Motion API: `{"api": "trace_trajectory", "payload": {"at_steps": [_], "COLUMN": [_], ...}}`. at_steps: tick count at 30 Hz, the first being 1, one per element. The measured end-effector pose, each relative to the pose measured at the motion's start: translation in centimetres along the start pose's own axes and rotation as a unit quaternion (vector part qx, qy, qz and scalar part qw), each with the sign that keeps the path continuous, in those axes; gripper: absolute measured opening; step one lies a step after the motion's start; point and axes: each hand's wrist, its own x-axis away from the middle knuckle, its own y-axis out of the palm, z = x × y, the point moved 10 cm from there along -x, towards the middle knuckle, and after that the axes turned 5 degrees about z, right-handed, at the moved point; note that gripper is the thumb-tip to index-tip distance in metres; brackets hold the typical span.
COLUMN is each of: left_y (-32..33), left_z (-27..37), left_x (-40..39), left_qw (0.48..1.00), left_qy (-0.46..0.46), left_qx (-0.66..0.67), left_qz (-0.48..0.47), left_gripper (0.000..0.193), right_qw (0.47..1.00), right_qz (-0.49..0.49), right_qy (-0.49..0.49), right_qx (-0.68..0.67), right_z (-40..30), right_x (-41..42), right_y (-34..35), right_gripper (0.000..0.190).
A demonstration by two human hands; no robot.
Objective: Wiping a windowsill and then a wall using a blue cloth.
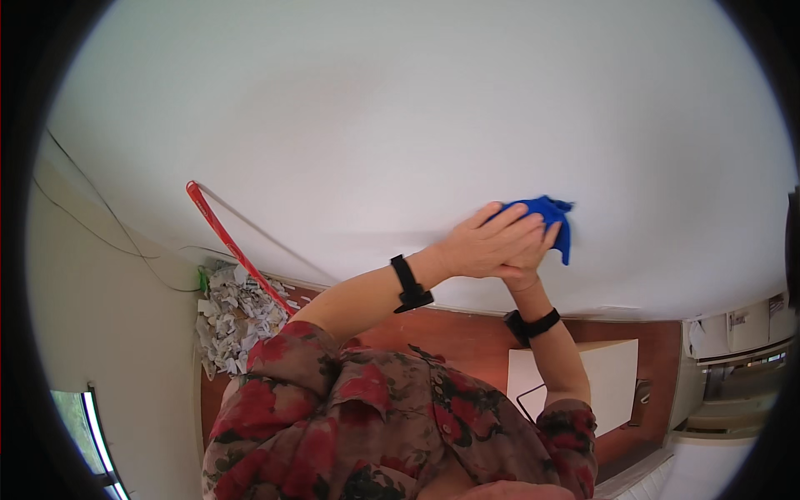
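Observation:
A crumpled blue cloth is pressed flat against the white wall in front of me. My right hand holds it there, partly hidden under the other hand. Across its back lies my left hand, flat, with fingers slightly apart and their tips reaching the cloth's edge. A black strap with a small module sits on each wrist, the left strap and the right strap.
To my left, a red pole leans on the wall above a heap of torn paper-like scraps. Thin cables hang by the side wall. A white boxy object stands on the reddish-brown floor. Pale furniture lies far right.

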Motion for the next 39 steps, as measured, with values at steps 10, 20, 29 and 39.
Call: {"api": "trace_trajectory", "payload": {"at_steps": [10, 20, 29, 39], "left_y": [-9.1, -13.6, -3.1, 8.0], "left_z": [-9.8, -14.5, -7.0, 5.1], "left_x": [15.8, 17.3, 4.9, -7.4], "left_qw": [0.99, 0.99, 0.99, 0.994], "left_qy": [-0.143, -0.099, -0.053, 0.032], "left_qx": [-0.007, -0.085, -0.123, -0.011], "left_qz": [0.003, -0.049, -0.042, -0.106], "left_gripper": [0.086, 0.079, 0.057, 0.061], "right_qw": [0.967, 0.968, 0.985, 0.981], "right_qz": [0.03, 0.055, 0.113, 0.12], "right_qy": [-0.093, -0.066, 0.06, 0.151], "right_qx": [-0.236, -0.236, -0.118, -0.017], "right_z": [-18.4, -17.7, -1.7, 15.3], "right_x": [-3.6, -11.6, -8.6, 0.6], "right_y": [4.5, 0.0, -3.8, -6.5], "right_gripper": [0.042, 0.034, 0.038, 0.043]}}
